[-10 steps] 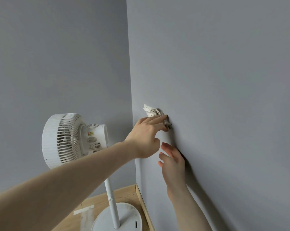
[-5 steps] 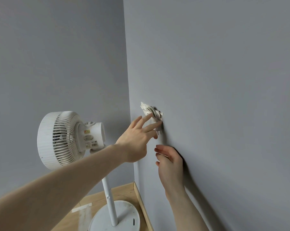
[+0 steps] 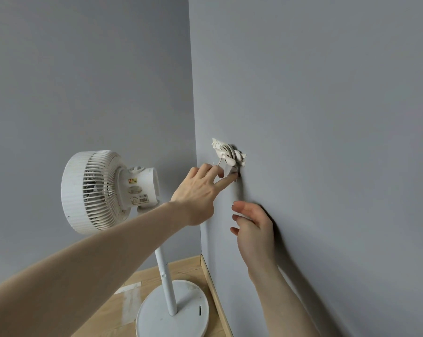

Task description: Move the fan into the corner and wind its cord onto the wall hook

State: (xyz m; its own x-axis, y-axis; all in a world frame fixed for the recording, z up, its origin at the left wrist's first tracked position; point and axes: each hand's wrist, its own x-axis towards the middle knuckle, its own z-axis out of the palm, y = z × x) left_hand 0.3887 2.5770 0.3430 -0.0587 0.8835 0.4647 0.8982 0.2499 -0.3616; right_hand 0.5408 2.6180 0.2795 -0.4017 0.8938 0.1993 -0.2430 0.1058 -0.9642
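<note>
A white pedestal fan [image 3: 103, 190] stands in the corner on its round base [image 3: 174, 312], close to both grey walls. Its white cord [image 3: 228, 154] is wound in a bundle around the wall hook [image 3: 216, 144] on the right wall. The plug [image 3: 234, 171] hangs just under the bundle. My left hand [image 3: 198, 193] reaches up with fingers spread, its fingertips touching the plug. My right hand [image 3: 254, 227] rests against the wall below the hook, fingers loosely apart, holding nothing.
Two grey walls meet at the corner [image 3: 193, 117]. A wooden floor [image 3: 113, 312] with a wooden skirting strip [image 3: 215, 295] lies below, and a strip of pale tape [image 3: 130, 297] is stuck on the floor left of the fan base.
My left hand has slid down from the cord bundle, so its fingertips now touch the hanging plug. My right hand stays low against the wall.
</note>
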